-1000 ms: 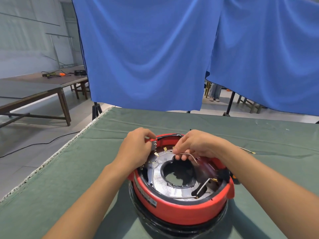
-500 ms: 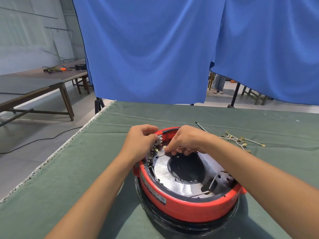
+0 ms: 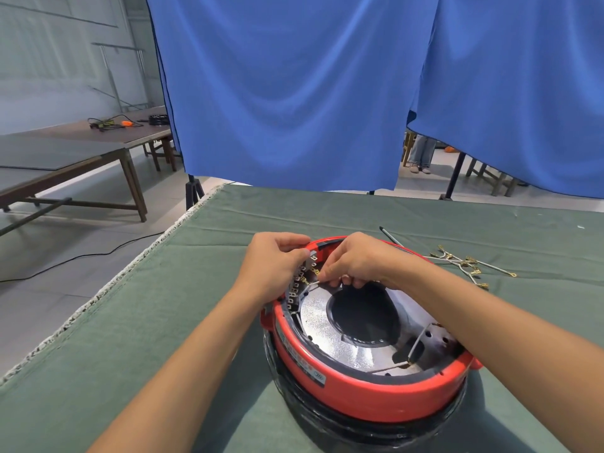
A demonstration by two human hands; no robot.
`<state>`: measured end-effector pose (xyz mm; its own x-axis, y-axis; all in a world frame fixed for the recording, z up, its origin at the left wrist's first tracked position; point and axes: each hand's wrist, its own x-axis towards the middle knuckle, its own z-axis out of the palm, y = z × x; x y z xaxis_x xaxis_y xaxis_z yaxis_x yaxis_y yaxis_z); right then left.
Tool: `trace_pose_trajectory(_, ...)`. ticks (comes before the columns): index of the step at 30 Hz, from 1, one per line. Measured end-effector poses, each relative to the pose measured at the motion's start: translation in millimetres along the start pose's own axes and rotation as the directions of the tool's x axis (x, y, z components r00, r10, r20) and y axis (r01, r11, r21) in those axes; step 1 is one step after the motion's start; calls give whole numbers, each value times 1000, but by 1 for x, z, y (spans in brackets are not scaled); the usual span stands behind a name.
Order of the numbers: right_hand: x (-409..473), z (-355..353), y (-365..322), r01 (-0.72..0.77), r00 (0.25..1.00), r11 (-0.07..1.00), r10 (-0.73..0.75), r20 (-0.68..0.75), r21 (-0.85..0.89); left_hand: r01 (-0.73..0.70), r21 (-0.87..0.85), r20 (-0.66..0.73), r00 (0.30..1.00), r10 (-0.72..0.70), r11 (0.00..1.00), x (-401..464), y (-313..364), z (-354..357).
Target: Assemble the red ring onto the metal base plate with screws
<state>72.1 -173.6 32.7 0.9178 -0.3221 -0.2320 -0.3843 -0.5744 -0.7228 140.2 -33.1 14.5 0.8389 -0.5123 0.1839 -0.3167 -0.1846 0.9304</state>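
Your red ring (image 3: 366,392) already sits around the metal base plate (image 3: 330,325), near centre on the bench (image 3: 163,322). I judge fastening is still underway at its far-left rim. Your left hand (image 3: 274,266) grips that rim; your right hand (image 3: 356,263) pinches a thin wire lead (image 3: 312,283) by the terminals. One ring, one plate; loose leads (image 3: 467,264) lie far right, too tangled to count.

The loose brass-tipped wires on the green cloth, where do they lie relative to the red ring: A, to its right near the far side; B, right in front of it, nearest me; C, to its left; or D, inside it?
A: the loose wires lie on the cloth right of the red ring, toward its far side.
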Motion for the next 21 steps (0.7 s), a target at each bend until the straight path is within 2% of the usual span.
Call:
trace_pose_trajectory(5, 1, -2, 3, -24, 1000, 994, 23, 18, 109, -6, 8, 2, 1000, 6, 1000, -1, 1, 0)
trace_pose_trajectory(8, 0, -4, 1, -36, 996, 996, 28, 88, 85, -11, 15, 5, 1000, 11, 1000, -2, 3, -1)
trace_pose_trajectory(13, 4, -2, -5, -89, 990, 994, 81, 118, 64, -17, 34, 16, 1000, 17, 999, -4, 5, -2)
trace_pose_trajectory(21, 5, -4, -1, -126, 984, 980, 103, 145, 157, -14, 36, 21, 1000, 13, 999, -3, 5, -2)
